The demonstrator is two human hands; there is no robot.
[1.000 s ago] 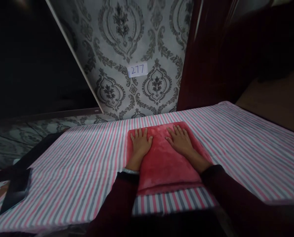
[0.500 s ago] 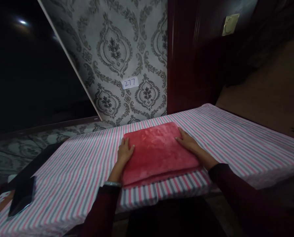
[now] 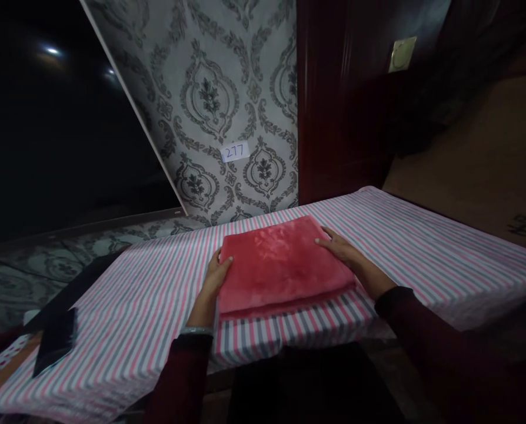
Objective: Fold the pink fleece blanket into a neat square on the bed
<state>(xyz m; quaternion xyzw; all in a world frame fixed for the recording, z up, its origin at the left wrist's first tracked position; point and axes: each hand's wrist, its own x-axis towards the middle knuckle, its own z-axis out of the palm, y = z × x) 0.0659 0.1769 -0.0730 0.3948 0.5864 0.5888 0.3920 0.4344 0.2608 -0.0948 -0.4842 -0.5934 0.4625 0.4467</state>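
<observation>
A folded red plush cloth lies on a table covered with a pink, grey and white striped sheet. My left hand clasps the cloth's left edge, thumb on top and fingers tucked under it. At the right edge, my right hand holds the cloth with its fingers curled over the far right corner. Both arms wear dark maroon sleeves, and a bracelet sits on the left wrist.
A dark flat slab lies at the table's left end. The wall behind has grey damask wallpaper with a paper label "277". A dark red door with a brass plate stands to the right. The table's near edge is close to my body.
Both hands slid off the top of the cloth to its left and right edges and took hold there. The view shifted slightly.
</observation>
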